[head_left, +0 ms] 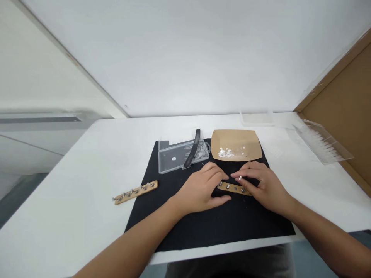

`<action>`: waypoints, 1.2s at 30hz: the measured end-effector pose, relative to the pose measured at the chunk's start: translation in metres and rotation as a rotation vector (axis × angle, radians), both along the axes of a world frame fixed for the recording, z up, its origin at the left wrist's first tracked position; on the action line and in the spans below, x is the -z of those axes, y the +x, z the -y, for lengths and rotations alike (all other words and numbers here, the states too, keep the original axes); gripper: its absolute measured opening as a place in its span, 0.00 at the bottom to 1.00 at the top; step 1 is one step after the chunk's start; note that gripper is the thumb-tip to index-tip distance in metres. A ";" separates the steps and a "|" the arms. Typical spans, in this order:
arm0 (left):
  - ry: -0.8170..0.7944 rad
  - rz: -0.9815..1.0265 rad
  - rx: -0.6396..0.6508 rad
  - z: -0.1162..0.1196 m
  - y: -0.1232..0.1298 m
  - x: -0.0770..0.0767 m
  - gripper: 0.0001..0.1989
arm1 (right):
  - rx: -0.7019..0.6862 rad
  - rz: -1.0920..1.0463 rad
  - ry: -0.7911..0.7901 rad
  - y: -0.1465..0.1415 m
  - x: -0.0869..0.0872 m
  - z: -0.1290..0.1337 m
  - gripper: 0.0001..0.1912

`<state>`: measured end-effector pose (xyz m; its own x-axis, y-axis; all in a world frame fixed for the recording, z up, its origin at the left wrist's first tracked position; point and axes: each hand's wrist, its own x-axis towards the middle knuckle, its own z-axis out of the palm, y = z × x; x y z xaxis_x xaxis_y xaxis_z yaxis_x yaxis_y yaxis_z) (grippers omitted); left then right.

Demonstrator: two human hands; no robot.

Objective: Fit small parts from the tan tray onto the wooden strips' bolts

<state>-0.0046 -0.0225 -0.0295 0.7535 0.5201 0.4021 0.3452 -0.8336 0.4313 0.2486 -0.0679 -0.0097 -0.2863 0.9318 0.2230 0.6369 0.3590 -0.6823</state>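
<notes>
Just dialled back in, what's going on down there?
The person's right hand pinches a small shiny piece by a studded strip on the black mat. The left hand is spread at the strip's left end. A second strip lies to the left; a clear case and brown tray sit beyond.

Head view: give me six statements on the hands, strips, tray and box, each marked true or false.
1. The right hand holds a small shiny piece. True.
2. White flakes lie in the tray. True.
3. The tray stands left of the box. False: it stands to the box's right.
4. The tube lies across the box. True.
5. The left hand holds the tube. False: it is at the left end of the right strip.
6. The left strip lies wholly on the mat. False: its left end lies on the table.
</notes>
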 end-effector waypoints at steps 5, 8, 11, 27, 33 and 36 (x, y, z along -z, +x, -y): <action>0.000 -0.079 -0.015 0.001 0.001 0.003 0.17 | -0.084 0.058 -0.044 0.000 -0.003 0.001 0.14; -0.011 -0.077 -0.035 0.001 0.001 0.004 0.15 | -0.105 0.080 -0.020 -0.001 -0.004 0.002 0.15; -0.026 -0.075 -0.052 0.000 0.001 0.006 0.11 | -0.079 0.021 -0.028 -0.002 -0.002 0.001 0.13; -0.120 -0.083 -0.068 0.000 -0.001 0.007 0.12 | -0.069 0.075 -0.009 0.000 0.010 -0.003 0.04; -0.140 -0.063 -0.067 0.000 0.000 0.008 0.12 | -0.105 0.167 -0.056 -0.002 0.011 -0.002 0.02; -0.142 -0.064 -0.067 0.001 -0.001 0.008 0.12 | -0.113 0.209 -0.056 -0.003 0.012 -0.002 0.02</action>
<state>-0.0053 -0.0231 -0.0376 0.7372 0.6180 0.2732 0.4284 -0.7401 0.5184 0.2460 -0.0659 -0.0217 -0.4241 0.9004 0.0967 0.7241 0.4013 -0.5609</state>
